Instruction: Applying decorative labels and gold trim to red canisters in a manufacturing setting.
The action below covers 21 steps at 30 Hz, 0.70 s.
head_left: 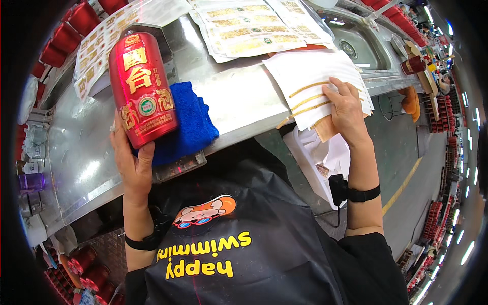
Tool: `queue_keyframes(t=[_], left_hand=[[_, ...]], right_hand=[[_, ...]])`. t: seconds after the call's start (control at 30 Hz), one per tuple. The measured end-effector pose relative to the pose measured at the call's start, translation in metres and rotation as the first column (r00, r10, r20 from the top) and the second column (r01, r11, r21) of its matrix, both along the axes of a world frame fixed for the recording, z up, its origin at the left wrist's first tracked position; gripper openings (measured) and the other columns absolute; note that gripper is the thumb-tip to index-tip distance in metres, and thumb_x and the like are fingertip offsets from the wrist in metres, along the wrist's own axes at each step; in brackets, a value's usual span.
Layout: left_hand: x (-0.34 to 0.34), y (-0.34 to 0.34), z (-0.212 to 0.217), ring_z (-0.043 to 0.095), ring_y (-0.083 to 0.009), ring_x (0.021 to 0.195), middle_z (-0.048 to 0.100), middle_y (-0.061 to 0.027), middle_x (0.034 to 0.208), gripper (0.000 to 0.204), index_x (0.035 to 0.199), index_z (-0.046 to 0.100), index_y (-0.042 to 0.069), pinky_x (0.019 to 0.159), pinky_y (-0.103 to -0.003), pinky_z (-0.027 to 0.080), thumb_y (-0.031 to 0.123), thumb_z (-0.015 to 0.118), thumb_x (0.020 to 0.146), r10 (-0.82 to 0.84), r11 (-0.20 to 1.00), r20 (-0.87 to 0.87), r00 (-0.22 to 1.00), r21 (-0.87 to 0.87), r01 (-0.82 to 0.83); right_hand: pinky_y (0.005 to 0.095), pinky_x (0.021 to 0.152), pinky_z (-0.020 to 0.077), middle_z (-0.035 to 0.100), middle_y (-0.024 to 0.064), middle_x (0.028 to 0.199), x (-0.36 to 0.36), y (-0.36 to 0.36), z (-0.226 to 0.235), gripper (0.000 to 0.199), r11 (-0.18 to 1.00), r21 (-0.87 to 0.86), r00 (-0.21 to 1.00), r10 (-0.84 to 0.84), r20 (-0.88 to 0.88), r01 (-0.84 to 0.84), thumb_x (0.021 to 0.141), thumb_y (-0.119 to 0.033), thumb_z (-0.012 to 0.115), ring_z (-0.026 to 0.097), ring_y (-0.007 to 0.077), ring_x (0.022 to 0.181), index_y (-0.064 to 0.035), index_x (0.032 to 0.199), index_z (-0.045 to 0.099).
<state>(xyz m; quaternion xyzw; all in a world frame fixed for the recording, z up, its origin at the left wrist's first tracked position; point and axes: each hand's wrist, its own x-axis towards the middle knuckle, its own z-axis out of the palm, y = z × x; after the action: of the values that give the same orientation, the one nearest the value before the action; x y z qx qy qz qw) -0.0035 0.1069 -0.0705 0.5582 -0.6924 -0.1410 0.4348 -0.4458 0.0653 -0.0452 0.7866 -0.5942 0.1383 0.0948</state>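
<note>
My left hand (133, 165) grips the lower end of a shiny red bottle (142, 86) with gold lettering and a round green-and-white emblem. The bottle leans over a folded blue cloth (193, 114) at the metal table's near edge. To the right, my right hand (348, 109) is closed at a fanned stack of white sheets (295, 73) bearing narrow gold strips. Its thumb and index finger press together at the ends of the strips; whether a strip has come loose between them is too small to tell. The stack overhangs the table edge.
Sheets of gold labels (249, 28) lie at the back of the metal table (86, 147), with another label sheet (94, 63) behind the bottle. A white bin (310, 165) holding paper scraps stands below the right edge. A metal sink (358, 48) is at the far right.
</note>
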Motion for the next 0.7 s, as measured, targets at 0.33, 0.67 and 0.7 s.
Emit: queue_keyframes(t=[0.33, 0.67, 0.7], left_hand=[[0.006, 0.002, -0.008, 0.038, -0.0350, 0.132, 0.042, -0.0219, 0.143, 0.076, 0.143, 0.035, -0.004, 0.111, -0.043, 0.023, 0.050, 0.054, 0.093, 0.001, 1.000, -0.035, 0.999, 0.003, -0.001], [0.002, 0.002, -0.004, 0.040, -0.0335, 0.130, 0.043, -0.0211, 0.142, 0.075, 0.143, 0.035, -0.004, 0.110, -0.042, 0.024, 0.048, 0.056, 0.093, -0.001, 1.000, -0.041, 0.999, 0.012, 0.001], [0.001, 0.001, -0.002, 0.040, -0.0335, 0.129, 0.043, -0.0210, 0.142, 0.074, 0.142, 0.036, -0.004, 0.110, -0.042, 0.025, 0.046, 0.057, 0.093, -0.017, 1.000, -0.050, 0.999, 0.012, 0.018]], right_hand=[[0.0401, 0.099, 0.0411, 0.059, 0.0145, 0.123, 0.018, 0.031, 0.018, 0.028, 0.992, 0.048, 0.990, 0.113, 0.089, -0.117, 0.080, 0.004, 0.058, 0.050, 0.0339, 0.117, -0.0040, 0.105, 0.069], [0.0426, 0.093, 0.0439, 0.059, 0.0158, 0.118, 0.028, 0.036, 0.012, 0.016, 0.986, 0.063, 0.957, 0.132, 0.257, -0.153, 0.078, -0.005, 0.070, 0.049, 0.0362, 0.112, -0.0026, 0.094, 0.068], [0.0426, 0.093, 0.0439, 0.059, 0.0158, 0.118, 0.028, 0.036, 0.012, 0.016, 0.986, 0.062, 0.956, 0.135, 0.260, -0.156, 0.078, -0.005, 0.070, 0.049, 0.0362, 0.112, -0.0026, 0.094, 0.068]])
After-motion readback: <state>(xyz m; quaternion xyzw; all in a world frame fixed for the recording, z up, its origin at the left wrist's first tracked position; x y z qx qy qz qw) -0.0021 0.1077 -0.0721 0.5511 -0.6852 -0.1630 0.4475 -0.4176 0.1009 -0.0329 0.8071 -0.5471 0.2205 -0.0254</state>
